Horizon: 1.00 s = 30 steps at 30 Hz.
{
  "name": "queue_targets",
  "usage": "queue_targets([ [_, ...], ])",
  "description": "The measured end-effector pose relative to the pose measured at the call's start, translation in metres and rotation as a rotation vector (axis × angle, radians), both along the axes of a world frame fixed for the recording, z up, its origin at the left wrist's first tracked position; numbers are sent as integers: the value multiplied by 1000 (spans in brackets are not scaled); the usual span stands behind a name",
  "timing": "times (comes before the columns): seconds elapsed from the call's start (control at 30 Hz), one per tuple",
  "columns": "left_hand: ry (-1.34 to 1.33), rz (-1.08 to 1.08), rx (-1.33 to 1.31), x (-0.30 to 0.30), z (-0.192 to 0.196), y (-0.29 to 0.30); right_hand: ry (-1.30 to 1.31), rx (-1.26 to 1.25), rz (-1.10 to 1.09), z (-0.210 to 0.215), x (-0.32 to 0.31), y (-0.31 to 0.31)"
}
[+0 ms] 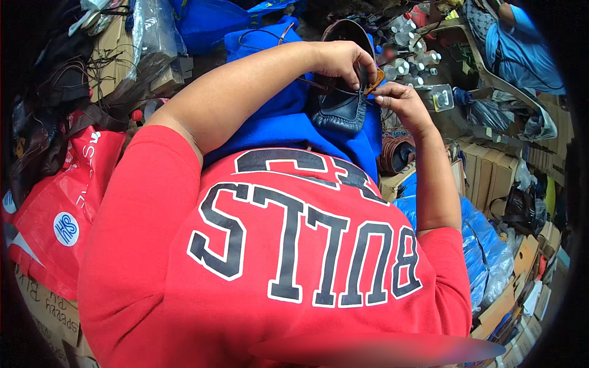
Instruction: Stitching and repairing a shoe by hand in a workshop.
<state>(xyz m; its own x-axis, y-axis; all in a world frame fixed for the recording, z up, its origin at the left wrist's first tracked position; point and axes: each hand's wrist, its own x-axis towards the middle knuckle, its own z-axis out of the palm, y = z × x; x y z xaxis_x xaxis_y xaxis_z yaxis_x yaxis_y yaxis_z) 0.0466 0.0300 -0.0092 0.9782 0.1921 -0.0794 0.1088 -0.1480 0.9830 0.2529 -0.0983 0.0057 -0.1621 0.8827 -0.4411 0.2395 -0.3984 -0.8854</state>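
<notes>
A black leather moccasin-type shoe [339, 115] lies over blue cloth [264, 126] on my lap, its stitched toe toward me. My left hand [345, 63] reaches over the shoe's opening with fingers bent, the thumb and fingertips closed on its upper edge. On the shoe's right side, my right hand [402, 103] has thumb and forefinger pinched together beside a small tan-orange piece [375, 81]. What the right fingertips hold is too small to make out. Thin dark cord [251, 44] trails over the cloth left of the shoe. A brown shoe part [351, 29] shows behind the left hand.
Several clear bottles [412, 58] stand beyond my right hand, near a clear square container [440, 97]. Stacked cardboard [485, 168] and blue plastic wrap [481, 245] lie at right. A red bag [67, 202] lies at left. Another person's blue clothing [521, 52] shows far right.
</notes>
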Motion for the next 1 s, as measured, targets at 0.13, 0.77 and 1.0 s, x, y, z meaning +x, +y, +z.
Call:
queue_targets([
  [0.13,-17,15,17,0,-13,7,-209,196,15,13,-32,-4],
  [0.77,134,458,391,-100,41,-48,-532,376,134,35,-51,-12],
  [1.0,-554,485,-401,-183,115,-2,-529,366,135,38,-50,-18],
])
